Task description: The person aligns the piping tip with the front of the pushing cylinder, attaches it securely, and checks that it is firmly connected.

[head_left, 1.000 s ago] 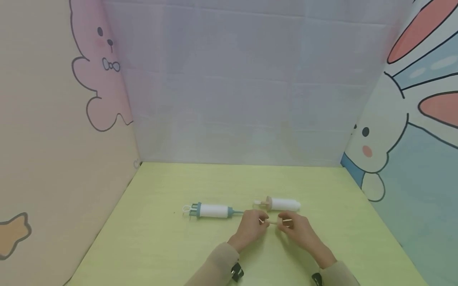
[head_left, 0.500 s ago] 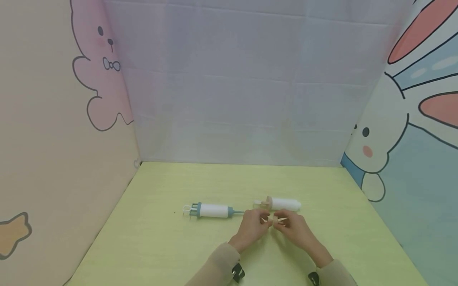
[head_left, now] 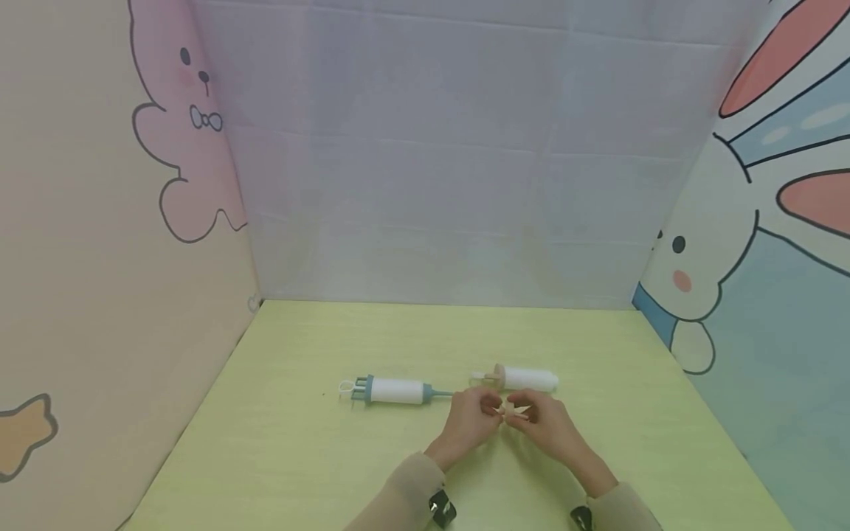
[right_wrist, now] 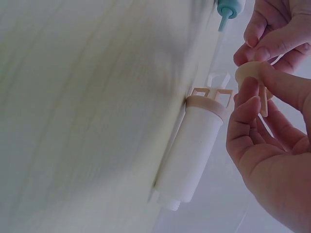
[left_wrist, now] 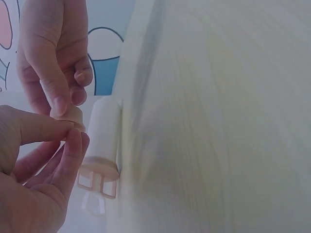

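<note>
My left hand (head_left: 467, 422) and right hand (head_left: 550, 426) meet above the table, working on one small beige cap with a thin stem (right_wrist: 249, 72). Thumb and fingers of the right hand pinch the cap's rim, and its stem points back towards the right palm. On the cap's other side the left fingertips pinch a part mostly hidden by the fingers. Just behind the hands lies a white syringe-like tube with a beige collar (head_left: 529, 379), its pale handle pointing left. A second white tube with teal ends (head_left: 397, 391) lies left of it, its thin nozzle reaching towards my left hand.
The pale yellow-green table (head_left: 299, 457) is walled by a plain whitish sheet (head_left: 425, 184) at the back. Cartoon panels stand on both sides, with a rabbit panel (head_left: 717, 243) at right.
My right hand has moved slightly left, bringing the cap up against the left fingertips; the length of thin stem seen between the hands is gone. Both tubes lie where they were.
</note>
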{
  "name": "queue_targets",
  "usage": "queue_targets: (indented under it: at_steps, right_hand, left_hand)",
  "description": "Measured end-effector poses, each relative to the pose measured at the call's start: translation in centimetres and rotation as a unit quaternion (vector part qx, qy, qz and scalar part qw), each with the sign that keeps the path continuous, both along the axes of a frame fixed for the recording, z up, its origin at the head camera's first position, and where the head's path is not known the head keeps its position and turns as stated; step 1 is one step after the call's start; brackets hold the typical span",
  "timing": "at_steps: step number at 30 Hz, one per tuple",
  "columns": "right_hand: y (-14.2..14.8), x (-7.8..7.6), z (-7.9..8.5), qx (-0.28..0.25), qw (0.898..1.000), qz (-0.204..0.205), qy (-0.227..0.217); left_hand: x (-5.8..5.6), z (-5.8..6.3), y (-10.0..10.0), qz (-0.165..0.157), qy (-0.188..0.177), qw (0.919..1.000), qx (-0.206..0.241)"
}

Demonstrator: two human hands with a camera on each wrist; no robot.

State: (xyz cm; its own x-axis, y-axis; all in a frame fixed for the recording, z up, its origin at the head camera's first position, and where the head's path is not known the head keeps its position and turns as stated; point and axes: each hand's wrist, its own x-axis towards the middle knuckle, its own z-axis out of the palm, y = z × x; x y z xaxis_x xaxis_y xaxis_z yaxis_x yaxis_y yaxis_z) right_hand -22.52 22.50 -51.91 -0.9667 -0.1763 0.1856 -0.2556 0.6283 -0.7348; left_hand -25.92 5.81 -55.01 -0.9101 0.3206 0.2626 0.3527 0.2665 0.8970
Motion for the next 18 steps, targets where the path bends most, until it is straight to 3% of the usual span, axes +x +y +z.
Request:
queue_targets:
  at_steps: [9,18]
  right_hand:
    - [-0.06,0.0,-0.01,-0.022,1.0,0.006,-0.002]
    - [0.17,-0.07,-0.33,-0.037,0.999,0.006,-0.015]
  left_hand:
    - [-0.06,0.04,0.12,-0.017,-0.024,0.9995,0.015]
    - [-0.06,0.03,0.21,-0.007,-0.007,0.9999,0.002]
